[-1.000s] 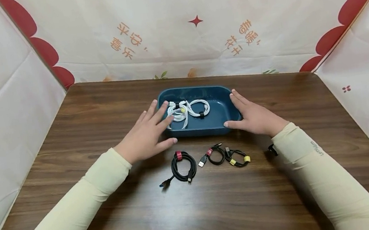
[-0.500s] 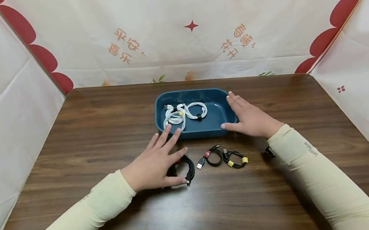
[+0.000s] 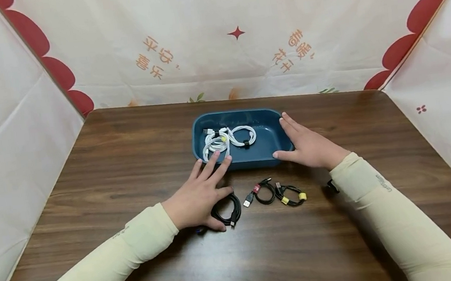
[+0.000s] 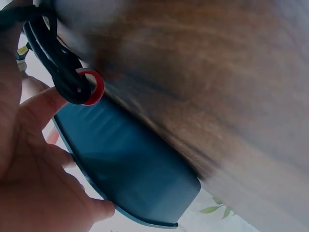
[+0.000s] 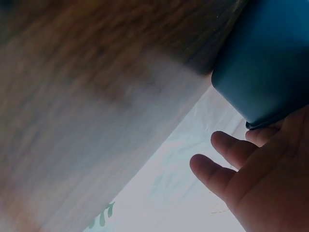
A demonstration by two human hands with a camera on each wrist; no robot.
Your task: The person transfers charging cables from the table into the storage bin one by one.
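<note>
1. The left hand (image 3: 199,199) lies palm-down over a coiled black cable (image 3: 228,209) on the table (image 3: 127,161); its fingers are fairly straight and spread, the thumb tucked against the coil's near edge, so it covers and presses the cable rather than clearly pinching it; the left wrist view shows the coil with its red tie (image 4: 91,87) right under the palm.
2. The right hand (image 3: 307,147) rests flat against the right end of the blue tray (image 3: 273,121), fingers straight along the wall and thumb on the near corner; this looks like a steadying hold that keeps the tray from sliding.
3. White cables (image 3: 225,139) lie bundled inside the tray, toward its left half.
4. Two smaller black cables (image 3: 275,192) with red and yellow ties lie on the table just in front of the tray, between the two hands, within easy reach of either.
</note>
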